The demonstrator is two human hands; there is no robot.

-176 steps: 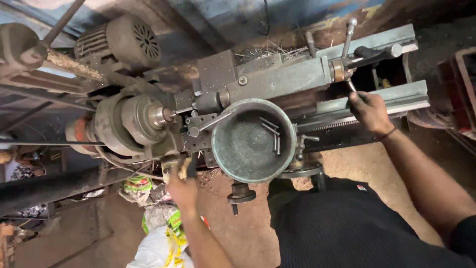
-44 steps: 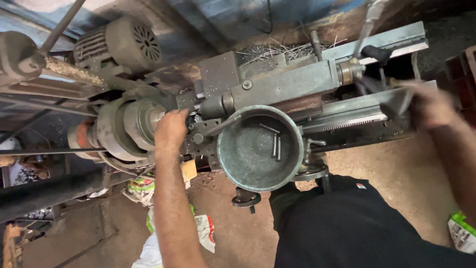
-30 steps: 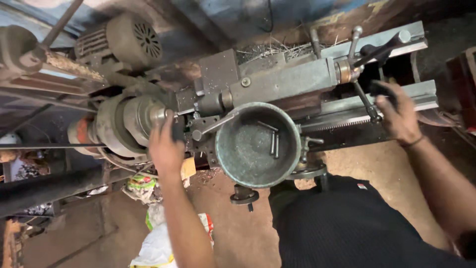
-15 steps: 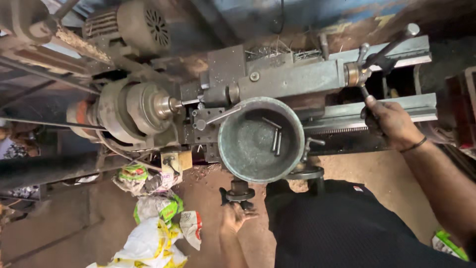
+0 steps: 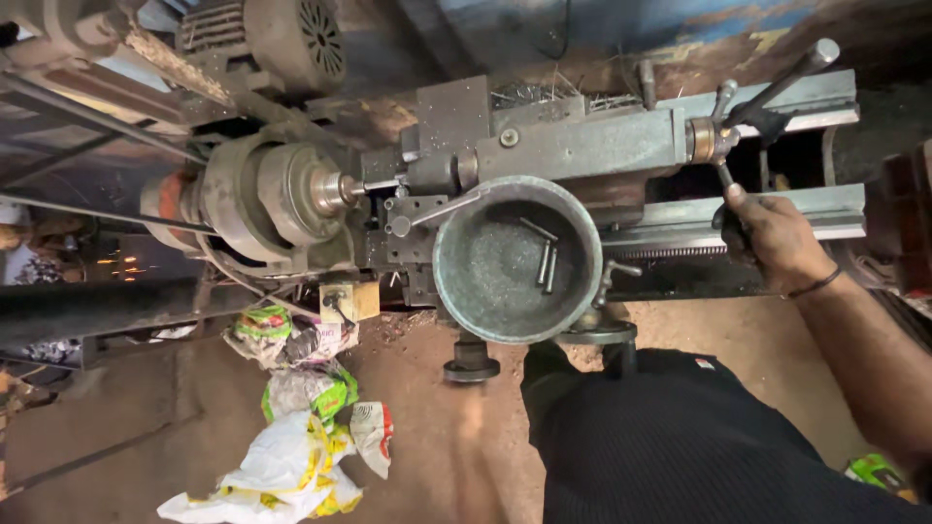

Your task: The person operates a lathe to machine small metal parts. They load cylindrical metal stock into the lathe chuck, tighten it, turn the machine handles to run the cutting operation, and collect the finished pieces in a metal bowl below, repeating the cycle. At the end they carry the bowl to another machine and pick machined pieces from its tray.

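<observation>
Nearest the person, at the lathe's front edge, a round grey metal bowl (image 5: 516,259) sits open, dusty inside, with a few short steel pins (image 5: 546,264) lying loose near its right wall. At the right end of the lathe, the right hand (image 5: 772,238) is clenched around a dark lever handle (image 5: 730,199) just below the brass collar. Left hand not visible.

Dirt floor (image 5: 417,456), crumpled plastic bags (image 5: 291,456), blue painted wall (image 5: 582,29)
</observation>
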